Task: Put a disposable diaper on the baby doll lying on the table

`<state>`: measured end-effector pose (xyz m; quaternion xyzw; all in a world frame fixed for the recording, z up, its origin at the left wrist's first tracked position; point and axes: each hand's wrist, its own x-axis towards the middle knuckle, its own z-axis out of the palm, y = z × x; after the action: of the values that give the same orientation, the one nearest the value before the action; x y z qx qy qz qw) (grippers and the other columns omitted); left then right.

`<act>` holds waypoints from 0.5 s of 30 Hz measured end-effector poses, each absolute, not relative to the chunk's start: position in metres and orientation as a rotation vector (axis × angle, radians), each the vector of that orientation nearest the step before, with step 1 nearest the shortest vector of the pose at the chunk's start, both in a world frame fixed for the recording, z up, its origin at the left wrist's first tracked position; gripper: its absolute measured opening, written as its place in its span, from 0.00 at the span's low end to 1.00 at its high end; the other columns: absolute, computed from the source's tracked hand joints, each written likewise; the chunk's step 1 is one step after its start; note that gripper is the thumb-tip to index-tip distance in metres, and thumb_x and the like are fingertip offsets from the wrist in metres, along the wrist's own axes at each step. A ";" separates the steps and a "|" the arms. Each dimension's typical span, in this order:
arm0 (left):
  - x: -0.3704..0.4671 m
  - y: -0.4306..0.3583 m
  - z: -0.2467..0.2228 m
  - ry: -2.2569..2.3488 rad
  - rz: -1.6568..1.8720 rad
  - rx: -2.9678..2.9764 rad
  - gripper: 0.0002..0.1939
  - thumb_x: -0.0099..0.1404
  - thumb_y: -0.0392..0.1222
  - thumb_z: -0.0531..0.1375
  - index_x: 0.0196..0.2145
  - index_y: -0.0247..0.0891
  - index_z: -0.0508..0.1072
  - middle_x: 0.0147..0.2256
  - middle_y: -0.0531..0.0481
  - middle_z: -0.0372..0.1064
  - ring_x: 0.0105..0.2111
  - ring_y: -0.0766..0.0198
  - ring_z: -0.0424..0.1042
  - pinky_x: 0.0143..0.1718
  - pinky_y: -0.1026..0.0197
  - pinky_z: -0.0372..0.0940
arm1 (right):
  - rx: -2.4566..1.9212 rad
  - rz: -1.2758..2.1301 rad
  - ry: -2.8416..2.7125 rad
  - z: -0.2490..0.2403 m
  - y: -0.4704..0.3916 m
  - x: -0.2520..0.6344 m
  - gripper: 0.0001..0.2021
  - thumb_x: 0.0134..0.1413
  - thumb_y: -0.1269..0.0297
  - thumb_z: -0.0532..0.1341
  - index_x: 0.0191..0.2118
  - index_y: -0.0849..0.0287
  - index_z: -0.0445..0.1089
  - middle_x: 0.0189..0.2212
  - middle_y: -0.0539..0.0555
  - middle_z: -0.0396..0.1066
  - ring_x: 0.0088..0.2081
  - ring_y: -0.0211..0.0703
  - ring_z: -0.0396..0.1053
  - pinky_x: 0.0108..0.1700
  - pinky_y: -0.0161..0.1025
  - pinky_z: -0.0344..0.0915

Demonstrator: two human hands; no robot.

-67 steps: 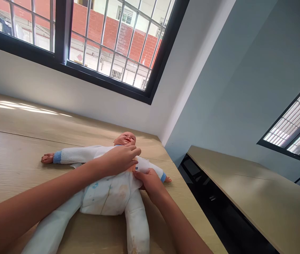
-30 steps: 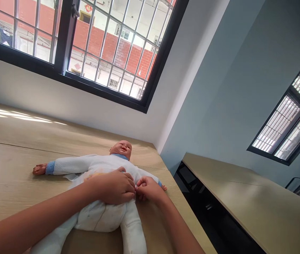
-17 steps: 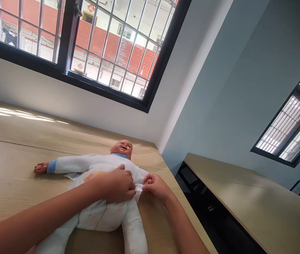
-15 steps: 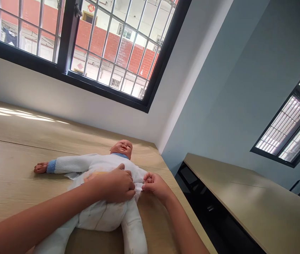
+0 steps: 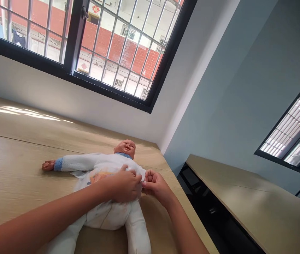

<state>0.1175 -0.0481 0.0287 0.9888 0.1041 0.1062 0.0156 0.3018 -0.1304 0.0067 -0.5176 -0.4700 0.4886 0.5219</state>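
A baby doll [image 5: 79, 163] in a white outfit with blue cuffs lies on its back on the wooden table. Around its middle is a white diaper [image 5: 104, 215] with an orange print at the front, partly covered by my left forearm. My left hand [image 5: 128, 183] rests across the diaper's front, its fingers curled in at the waist edge. Beside it, at the doll's hip, my right hand [image 5: 156, 185] pinches the diaper's side tab [image 5: 143, 181] between thumb and fingers. The two hands nearly touch, and the left fingertips are partly hidden.
The wooden table [image 5: 14, 169] runs up to the wall below a barred window [image 5: 120, 53]. To the right, past the table's edge, stands a second table [image 5: 245, 197] with a dark front. Another window [image 5: 293, 130] is in the far wall.
My left hand has shifted right, closer to my right hand, which keeps its pinch at the doll's side. The whole view has moved slightly.
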 end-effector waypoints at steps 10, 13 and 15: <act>0.121 -0.039 0.021 0.426 0.484 2.813 0.21 0.50 0.37 0.61 0.44 0.41 0.63 0.41 0.46 0.73 0.35 0.54 0.72 0.47 0.48 0.62 | -1.125 0.996 -1.045 0.003 -0.121 0.263 0.16 0.39 0.70 0.66 0.33 0.55 0.58 0.22 0.40 0.66 0.22 0.31 0.60 0.27 0.31 0.58; 0.125 -0.035 0.017 0.418 0.481 2.706 0.27 0.48 0.36 0.63 0.46 0.41 0.62 0.39 0.50 0.75 0.34 0.55 0.73 0.48 0.48 0.62 | -1.090 0.904 -1.064 -0.004 -0.114 0.253 0.14 0.38 0.72 0.63 0.31 0.54 0.57 0.19 0.39 0.64 0.19 0.30 0.57 0.23 0.30 0.53; 0.127 -0.033 0.016 0.417 0.495 2.652 0.28 0.48 0.37 0.64 0.47 0.40 0.61 0.39 0.50 0.76 0.36 0.54 0.74 0.47 0.49 0.62 | -1.069 0.862 -1.077 -0.009 -0.108 0.248 0.13 0.39 0.73 0.63 0.33 0.55 0.60 0.21 0.40 0.67 0.20 0.32 0.59 0.23 0.30 0.55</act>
<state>0.1269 -0.0334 0.0157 0.9510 0.1494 0.1774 0.2045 0.2475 -0.1082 -0.0090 -0.4691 -0.4729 0.3784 0.6427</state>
